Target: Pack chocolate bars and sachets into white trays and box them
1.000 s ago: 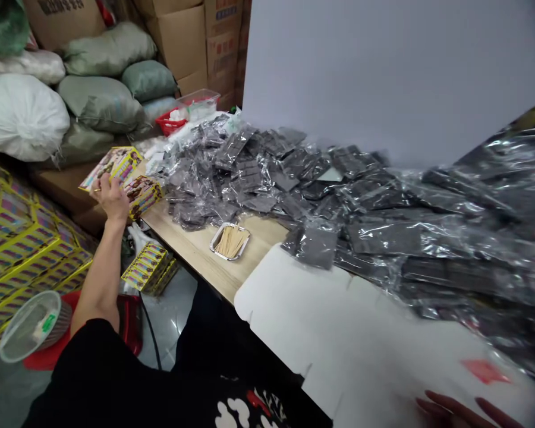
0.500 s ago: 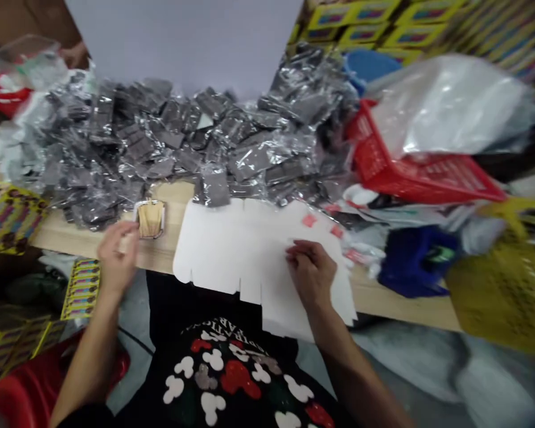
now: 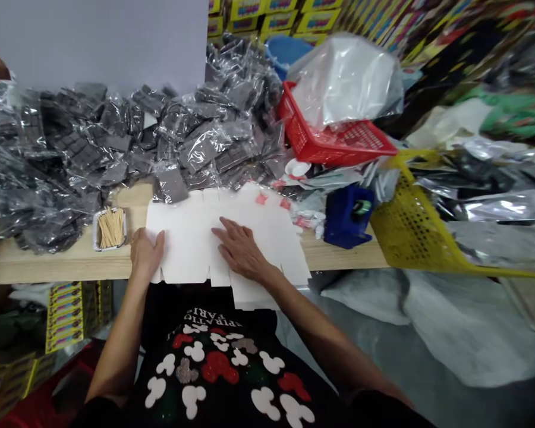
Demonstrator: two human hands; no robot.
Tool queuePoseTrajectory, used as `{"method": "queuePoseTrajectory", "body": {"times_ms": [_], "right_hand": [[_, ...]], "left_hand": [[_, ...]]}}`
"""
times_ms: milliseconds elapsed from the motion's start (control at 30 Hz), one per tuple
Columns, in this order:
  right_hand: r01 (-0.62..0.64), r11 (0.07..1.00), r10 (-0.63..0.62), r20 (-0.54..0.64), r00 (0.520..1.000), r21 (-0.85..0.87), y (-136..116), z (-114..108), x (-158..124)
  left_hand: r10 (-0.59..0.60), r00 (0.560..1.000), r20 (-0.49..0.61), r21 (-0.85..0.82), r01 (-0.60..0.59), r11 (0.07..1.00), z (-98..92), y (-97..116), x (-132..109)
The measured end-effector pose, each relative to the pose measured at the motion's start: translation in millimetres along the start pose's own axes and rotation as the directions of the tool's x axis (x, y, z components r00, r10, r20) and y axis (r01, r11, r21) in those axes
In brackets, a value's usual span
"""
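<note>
White card: one flat sheet (image 3: 185, 238) with slits along its near edge, lying on the wooden table (image 3: 62, 264), its near flap jutting past the table edge.
Right hand (image 3: 239, 248): palm down on the sheet, fingers spread, gripping nothing.
Left hand (image 3: 145, 254): at the sheet's left edge, thumb apart from the fingers (whether it pinches the card, I cannot tell).
Red pieces (image 3: 261, 198), small: on the sheet's far right part.
Foil-like tray (image 3: 96, 238) of thin wooden sticks (image 3: 111, 227): just beside the left hand. Risk: a leftward sweep could probably tip it and scatter the sticks.
Grey packets (image 3: 82, 145) in clear film: heaped behind; one seems to overlap the sheet's far edge. Risk: pulling the sheet could drag it along.
Overhanging flap: likely to crease if pressed downward or caught by the body.
Blue holder (image 3: 345, 220), red basket (image 3: 310, 151), yellow basket (image 3: 395, 232): farther right.
</note>
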State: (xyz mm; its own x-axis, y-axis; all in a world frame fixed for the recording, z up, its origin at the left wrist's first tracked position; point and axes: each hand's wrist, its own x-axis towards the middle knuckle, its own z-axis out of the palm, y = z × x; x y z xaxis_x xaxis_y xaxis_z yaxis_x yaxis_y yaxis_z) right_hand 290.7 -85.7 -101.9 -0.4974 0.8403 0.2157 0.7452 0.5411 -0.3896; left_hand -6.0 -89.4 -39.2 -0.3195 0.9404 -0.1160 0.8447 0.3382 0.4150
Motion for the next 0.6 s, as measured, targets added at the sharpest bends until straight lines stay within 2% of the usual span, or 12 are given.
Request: {"method": "queuePoseTrajectory", "body": {"times_ms": [100, 167, 267, 333, 400, 467, 600], "right_hand": [[0.063, 0.998, -0.060, 0.092, 0.994, -0.030, -8, 5, 17], [0.163, 0.986, -0.159, 0.120, 0.980, -0.024, -18, 9, 39], [0.293, 0.956, -0.294, 0.161, 0.942, 0.033, -30, 15, 83], [0.298, 0.952, -0.306, 0.186, 0.934, 0.070, -27, 15, 113], [0.245, 0.966, -0.256, 0.169, 0.952, 0.080, -12, 9, 136], [0.192, 0.979, -0.198, 0.096, 0.975, 0.066, 15, -2, 149], [0.040, 0.999, -0.041, -0.038, 0.998, -0.027, 81, -28, 144]], "left_hand": [[0.040, 0.999, -0.028, -0.043, -0.041, 0.998, -4.5, 2, -6], [0.084, 0.996, -0.020, -0.087, -0.086, 0.993, -12.8, 5, -6], [0.141, 0.988, 0.066, -0.333, -0.112, 0.936, -33.6, 14, -1], [0.164, 0.979, 0.123, -0.545, -0.071, 0.836, -51.9, 27, 3], [0.183, 0.972, 0.144, -0.701, -0.030, 0.713, -72.8, 43, 6], [0.226, 0.966, 0.123, -0.797, -0.040, 0.603, -94.8, 63, 5], [0.316, 0.949, -0.001, -0.869, -0.157, 0.469, -130.2, 98, -7]]}}
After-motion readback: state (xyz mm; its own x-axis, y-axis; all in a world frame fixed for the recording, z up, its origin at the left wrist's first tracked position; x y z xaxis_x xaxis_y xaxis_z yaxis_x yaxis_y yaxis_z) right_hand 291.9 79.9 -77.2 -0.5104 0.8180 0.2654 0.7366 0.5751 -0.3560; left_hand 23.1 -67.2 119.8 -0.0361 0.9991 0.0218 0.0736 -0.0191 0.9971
